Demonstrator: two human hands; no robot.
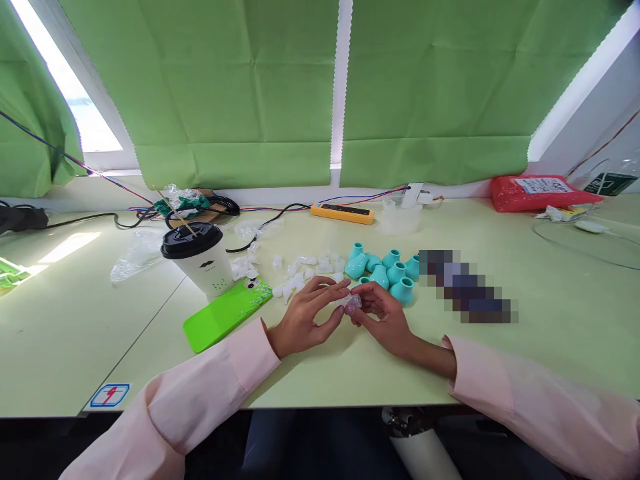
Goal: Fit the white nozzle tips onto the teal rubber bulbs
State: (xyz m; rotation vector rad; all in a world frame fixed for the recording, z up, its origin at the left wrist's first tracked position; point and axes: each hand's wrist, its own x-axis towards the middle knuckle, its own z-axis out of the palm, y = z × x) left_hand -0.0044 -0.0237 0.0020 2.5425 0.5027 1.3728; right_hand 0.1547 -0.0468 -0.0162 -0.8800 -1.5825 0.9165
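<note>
Between both hands is a small clear plastic piece (354, 301), its exact kind partly hidden by the fingers. My right hand (385, 317) pinches it between thumb and fingers. My left hand (309, 315) curves in from the other side, its fingertips and thumb closed on the piece's left end. Just behind the hands lie several turquoise bulb-shaped parts (380, 275) with round open necks. To their left, a loose group of small white translucent plastic parts (300, 273) is spread on the table (310, 380).
A lidded paper cup (210, 267) with a wooden stick stands at left, behind a green phone (225, 317). A yellow power strip (343, 213) and cables lie at the back. A pixelated patch (465, 287) covers something at right; a red package (540, 193) lies beyond.
</note>
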